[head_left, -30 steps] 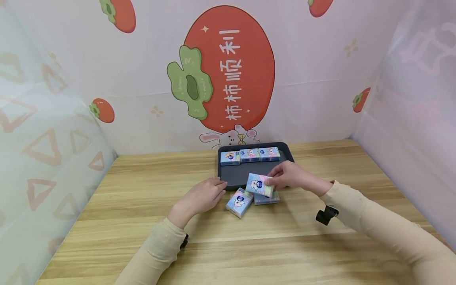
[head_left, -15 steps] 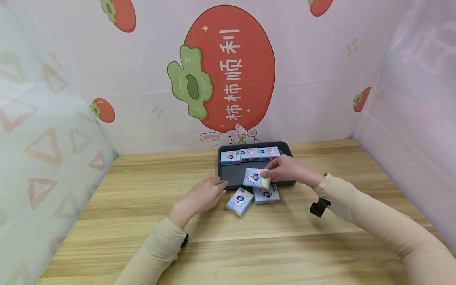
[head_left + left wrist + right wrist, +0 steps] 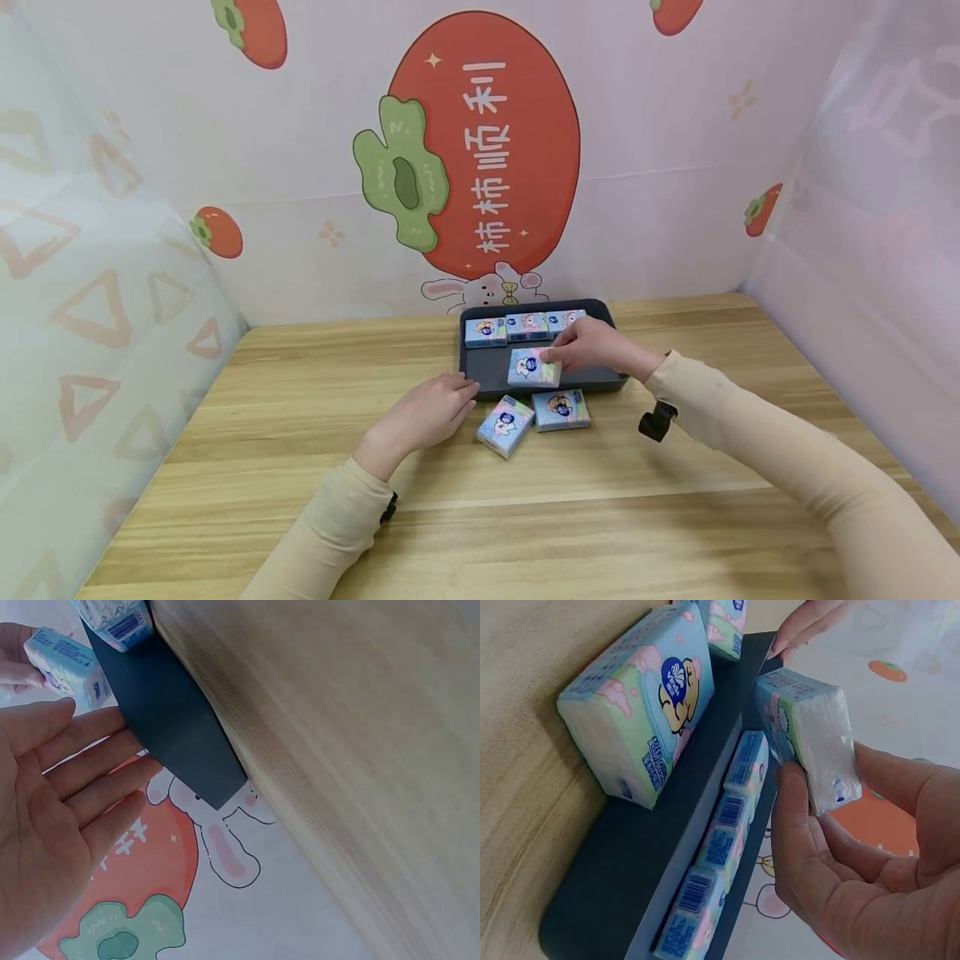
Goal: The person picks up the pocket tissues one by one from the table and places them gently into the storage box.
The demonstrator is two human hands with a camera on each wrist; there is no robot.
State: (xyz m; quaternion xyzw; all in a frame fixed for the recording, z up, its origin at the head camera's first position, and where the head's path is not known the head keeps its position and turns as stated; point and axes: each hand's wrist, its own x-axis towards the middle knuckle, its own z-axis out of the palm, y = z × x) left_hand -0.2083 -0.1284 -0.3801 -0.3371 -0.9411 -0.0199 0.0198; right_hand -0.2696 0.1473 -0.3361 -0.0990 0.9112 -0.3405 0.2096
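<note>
My right hand (image 3: 600,343) pinches a pastel tissue pack (image 3: 528,368) between thumb and fingers, holding it over the front part of the dark tray (image 3: 487,363). In the right wrist view the held tissue pack (image 3: 826,742) shows its pale end, clear of the tray floor. My left hand (image 3: 426,412) touches the tray's front left corner with straight fingers; the left wrist view shows its palm (image 3: 45,832) facing the camera. Along the tray's back side lie three tissue packs (image 3: 527,326) in a row, the right one partly behind my right hand.
Two more tissue packs lie on the wooden table (image 3: 315,367) in front of the tray: a slanted one (image 3: 506,427) and, to its right, a straighter one (image 3: 561,410). Behind the table rises a printed cloth backdrop (image 3: 660,167).
The right hand has carried its tissue pack up and left, from above the front right pack to over the tray, uncovering that pack. The left hand has stayed in place.
</note>
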